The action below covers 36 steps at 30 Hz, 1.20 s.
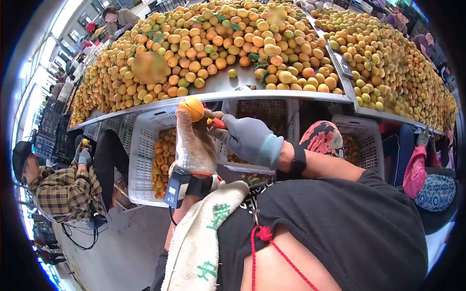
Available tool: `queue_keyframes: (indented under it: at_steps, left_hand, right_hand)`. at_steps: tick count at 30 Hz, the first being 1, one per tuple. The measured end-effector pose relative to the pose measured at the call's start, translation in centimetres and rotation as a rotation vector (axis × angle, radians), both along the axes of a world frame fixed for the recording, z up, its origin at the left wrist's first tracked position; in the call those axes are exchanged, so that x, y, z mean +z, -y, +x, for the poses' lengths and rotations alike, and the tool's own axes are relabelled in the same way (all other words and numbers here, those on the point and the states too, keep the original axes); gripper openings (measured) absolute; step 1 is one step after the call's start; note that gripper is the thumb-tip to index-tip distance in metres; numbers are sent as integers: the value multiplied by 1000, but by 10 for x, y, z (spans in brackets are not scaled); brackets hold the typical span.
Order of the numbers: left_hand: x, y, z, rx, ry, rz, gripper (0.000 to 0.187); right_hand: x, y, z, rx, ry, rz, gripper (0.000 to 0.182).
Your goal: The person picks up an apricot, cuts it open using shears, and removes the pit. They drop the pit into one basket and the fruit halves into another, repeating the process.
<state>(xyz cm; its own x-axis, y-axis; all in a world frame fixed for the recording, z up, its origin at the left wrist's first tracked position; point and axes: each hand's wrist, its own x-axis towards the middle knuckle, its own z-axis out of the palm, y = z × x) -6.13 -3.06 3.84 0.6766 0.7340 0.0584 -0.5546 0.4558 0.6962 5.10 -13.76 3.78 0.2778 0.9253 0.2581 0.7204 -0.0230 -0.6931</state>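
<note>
My left hand (194, 143), in a soiled knit glove, is raised in front of the table edge with its fingers closed around an orange-yellow apricot (193, 108). Just to the right is my right hand (250, 137) in a grey coated glove with a light blue cuff. It grips a small tool with a red handle (218, 123), pointed toward the apricot; its working end is hidden by the fingers and the fruit. Under my left hand stands a white plastic crate (141, 160) partly filled with apricot pieces (161, 162).
A metal sorting table (223, 83) heaped with apricots (208, 46) spans the front. More crates, including a white crate (371, 145) at right, stand beneath it. A person in a checked shirt (63, 194) sits at left; another in pink sleeves (415, 169) sits at right.
</note>
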Motion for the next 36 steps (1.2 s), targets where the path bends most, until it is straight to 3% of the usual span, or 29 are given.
queue_keyframes:
  at_steps: [4, 5, 6, 7, 8, 12, 16, 17, 18, 20, 21, 22, 23, 24, 25, 27, 30, 32, 34, 36]
  left_hand:
    - [2, -12, 0, -30, -172, 102, 46]
    - [2, -10, 1, -55, -173, -42, 48]
    - [-19, -18, -6, 232, -426, 846, 50]
    - [-5, -7, -4, 146, -289, 278, 52]
    - [-4, -1, -4, 205, -264, 369, 49]
    - [0, -2, 4, -20, -197, -126, 49]
    - [7, 1, -3, -58, 25, -137, 49]
    - [5, -3, -3, -18, 32, -255, 47]
    - [3, -10, -9, -25, -1, -267, 45]
    - [1, -18, -14, -15, -165, -210, 40]
    - [0, -14, -11, -19, -228, -121, 38]
    - [-3, -7, -6, -21, -292, -33, 35]
    - [-7, 2, -2, -33, -488, 211, 39]
    - [2, 19, 2, -41, -463, 483, 36]
    - [2, 21, 3, -88, -476, 499, 36]
    - [7, 24, 5, -134, -485, 510, 37]
    - [10, 27, 6, -222, -537, 351, 38]
    - [-8, 25, 11, -146, -428, 107, 34]
    - [-4, 14, 10, -289, -362, -230, 42]
    - [-12, 12, 5, -217, -130, -424, 42]
  right_hand:
    - [-11, 2, 6, -22, -3, 17, 22]
    - [-19, 0, 7, 10, -22, 61, 19]
    - [-6, 3, 3, 4, -109, -56, 16]
    - [-8, 3, 2, 39, -117, 58, 18]
    - [-11, 1, 0, 46, -65, 155, 18]
    - [2, -2, -5, 5, 67, 107, 19]
    - [6, 9, -4, 29, -22, 39, 21]
    - [9, 14, 2, 81, -27, 34, 23]
    - [12, 17, 5, 78, -29, 40, 23]
    - [15, 22, 11, -2, -329, 260, 24]
    - [18, 23, 16, -31, -562, 184, 29]
    - [15, 18, 18, -29, -565, 186, 29]
    - [10, 11, 20, 22, -573, 295, 30]
    - [8, 6, 21, 73, -578, 403, 31]
    - [10, 6, 23, 106, -738, 326, 30]
    - [7, 5, 29, 87, -781, 278, 28]
    - [-6, 4, 35, 68, -851, 227, 24]
    - [-8, 6, 33, 72, -878, 218, 22]
    - [4, 10, 26, 87, -1057, 289, 20]
    - [14, 12, 20, 83, -1097, 290, 22]
